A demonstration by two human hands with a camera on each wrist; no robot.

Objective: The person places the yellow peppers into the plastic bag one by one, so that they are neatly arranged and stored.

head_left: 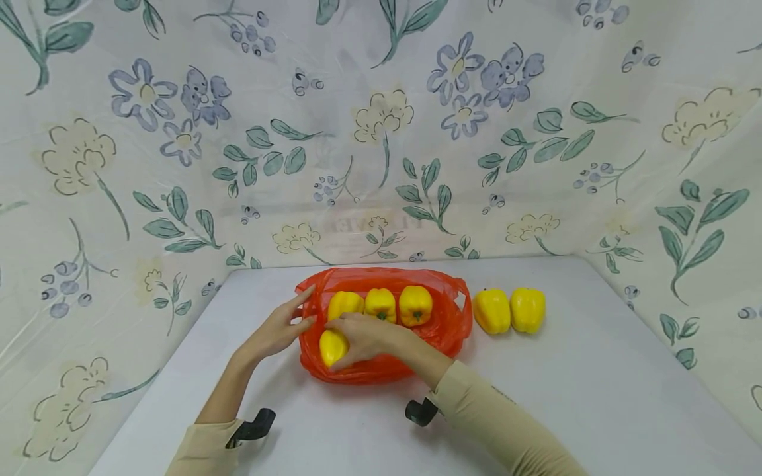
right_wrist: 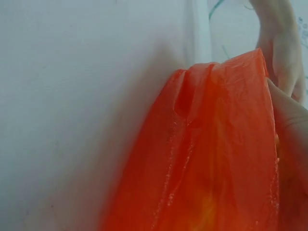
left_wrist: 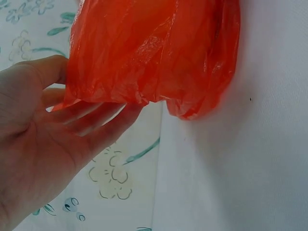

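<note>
A red plastic bag [head_left: 381, 373] lies mouth up on the table, its rim spread wide. My left hand [head_left: 276, 330] holds the bag's left rim, thumb and fingers on either side of the thin plastic; in the left wrist view the fingers [left_wrist: 103, 127] reach along the bag's lower edge. Inside the bag's left front, my right hand [head_left: 372, 340] grips a yellow bell pepper [head_left: 333, 347], covering part of it. Behind it three more yellow bell peppers [head_left: 415, 305] sit in a row in the bag. In the right wrist view the bag wall hides most of the right hand.
Two yellow bell peppers [head_left: 492, 311] stand side by side on the white table [head_left: 595, 383], just right of the bag. A floral curtain [head_left: 381, 165] hangs behind the table and along both sides. Black wrist mounts [head_left: 256, 426] sit on both forearms.
</note>
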